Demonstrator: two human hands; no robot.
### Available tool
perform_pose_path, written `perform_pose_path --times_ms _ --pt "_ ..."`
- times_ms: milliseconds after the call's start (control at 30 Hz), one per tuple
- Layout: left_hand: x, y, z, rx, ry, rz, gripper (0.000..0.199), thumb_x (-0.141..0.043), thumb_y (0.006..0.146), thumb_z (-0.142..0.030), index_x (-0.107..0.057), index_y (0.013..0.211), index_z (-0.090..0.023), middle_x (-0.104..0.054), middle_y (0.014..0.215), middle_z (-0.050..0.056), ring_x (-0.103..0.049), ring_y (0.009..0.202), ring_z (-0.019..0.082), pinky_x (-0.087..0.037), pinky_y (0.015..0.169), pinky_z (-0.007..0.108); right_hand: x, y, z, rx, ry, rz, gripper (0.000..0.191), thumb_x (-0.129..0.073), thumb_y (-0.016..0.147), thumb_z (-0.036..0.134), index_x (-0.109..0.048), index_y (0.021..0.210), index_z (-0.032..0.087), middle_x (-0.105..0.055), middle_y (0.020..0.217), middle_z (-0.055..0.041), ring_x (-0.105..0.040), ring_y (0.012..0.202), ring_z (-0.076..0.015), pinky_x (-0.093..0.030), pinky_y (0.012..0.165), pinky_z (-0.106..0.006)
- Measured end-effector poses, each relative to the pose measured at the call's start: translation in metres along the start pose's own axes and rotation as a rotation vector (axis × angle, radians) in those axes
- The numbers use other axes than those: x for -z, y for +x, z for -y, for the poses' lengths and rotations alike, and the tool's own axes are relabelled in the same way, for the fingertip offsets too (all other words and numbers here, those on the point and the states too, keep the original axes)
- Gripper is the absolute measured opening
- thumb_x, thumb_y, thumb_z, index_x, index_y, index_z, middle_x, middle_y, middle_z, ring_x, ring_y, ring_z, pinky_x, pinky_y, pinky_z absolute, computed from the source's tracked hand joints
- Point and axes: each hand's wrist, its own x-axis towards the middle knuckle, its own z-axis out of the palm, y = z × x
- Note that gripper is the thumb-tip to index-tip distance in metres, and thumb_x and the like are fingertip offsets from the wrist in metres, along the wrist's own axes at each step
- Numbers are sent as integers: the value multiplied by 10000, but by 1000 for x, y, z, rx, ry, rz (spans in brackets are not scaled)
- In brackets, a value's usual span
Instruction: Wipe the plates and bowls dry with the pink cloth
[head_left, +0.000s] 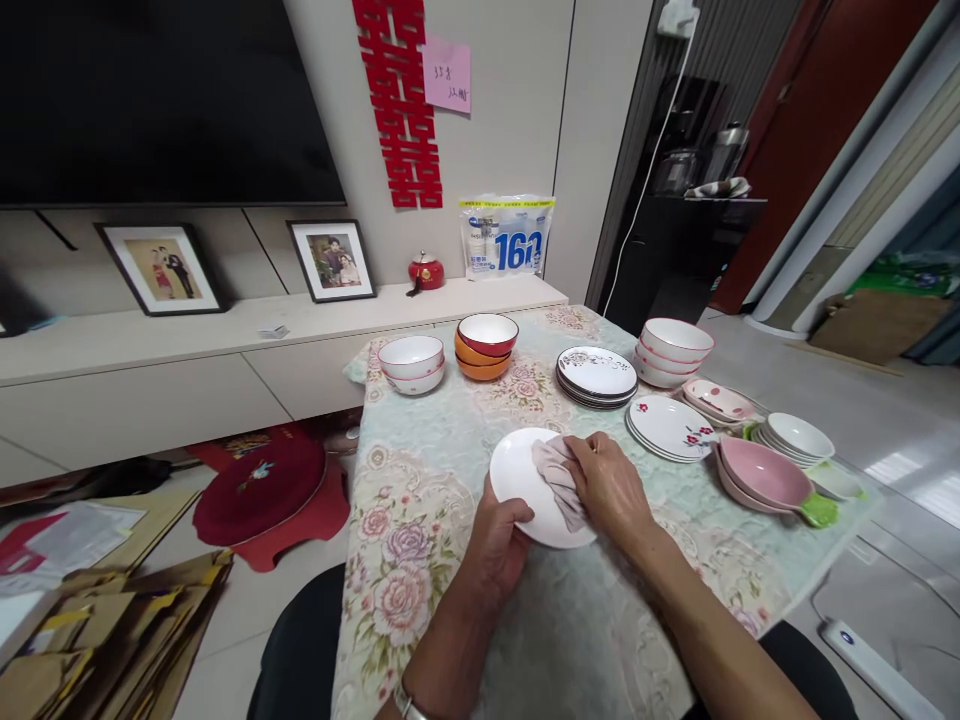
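A white plate is held over the near part of the table by my left hand, its thumb on the rim and the other fingers underneath. My right hand grips a pale pinkish cloth and presses it on the plate's right side. Just beyond the plate stands a stack of dark-rimmed plates. To the right of my right hand lies a stack of white plates with red flowers.
On the flowered tablecloth stand white bowls, orange and red bowls, pink-rimmed bowls, pink dishes and small white bowls. A red stool and flattened cardboard are left of the table.
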Motion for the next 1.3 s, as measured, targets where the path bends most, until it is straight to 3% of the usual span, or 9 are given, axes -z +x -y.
perform_pose_path --times_ms 233,333,467,567,833,933,1133,1200,1300 --pt "2 -1 1 2 -26 79 788 -499 422 38 -597 1175 -173 -703 872 1 -626 767 151 -466 701 224 -1 -9 36 345 277 127 316 -501 942 201 -625 1232 179 -604 1203 -114 -502 1069 -252 -426 928 -375" --pt "3 -2 1 5 -5 102 756 -500 419 38 -617 1138 -166 -683 814 -6 -606 723 143 -452 686 225 -2 -4 33 470 396 200 315 -503 933 151 -647 1204 219 -615 1209 -77 -502 1081 -230 -432 949 -364" --pt "1 -6 2 29 4 145 914 -486 426 24 -524 1305 -225 -707 1026 31 -636 905 209 -480 758 277 -5 10 10 222 272 71 297 -523 924 174 -685 1172 175 -631 1128 -127 -502 1059 -274 -440 938 -412" --pt "0 -9 2 57 18 150 911 -480 424 23 -522 1299 -224 -701 1022 33 -628 922 215 -480 760 283 -8 13 7 90 176 -26 295 -514 914 149 -708 1136 152 -632 1074 -158 -504 1028 -294 -453 898 -424" --pt "3 -8 7 38 43 142 482 -483 407 24 -634 823 -165 -626 732 -11 -560 696 145 -411 630 234 -9 6 44 525 673 131 265 -556 908 154 -709 1098 259 -654 1120 -53 -574 1070 -201 -470 943 -369" --pt "2 -9 7 86 87 172 622 -474 401 6 -653 971 -170 -665 792 10 -587 723 176 -433 644 260 -12 14 26 391 606 40 263 -544 893 142 -699 1080 243 -641 1118 -63 -562 1079 -210 -454 959 -384" --pt "0 -11 5 120 47 185 932 -469 409 12 -532 1305 -237 -706 1047 39 -627 943 238 -485 781 306 -11 19 -9 9 125 -132 263 -514 901 166 -695 1091 143 -609 1030 -155 -500 1002 -301 -447 881 -434" --pt "0 -11 4 117 48 186 923 -465 404 16 -539 1290 -233 -708 1024 36 -629 929 233 -484 775 303 -11 15 -2 43 132 -137 293 -494 912 162 -687 1131 143 -601 1074 -167 -492 1031 -309 -446 896 -446" --pt "0 -11 6 124 73 168 794 -466 398 10 -609 1148 -207 -704 911 27 -630 845 223 -475 728 296 -12 8 22 258 363 -74 362 -480 926 149 -636 1247 209 -583 1201 -131 -497 1127 -272 -447 964 -428"
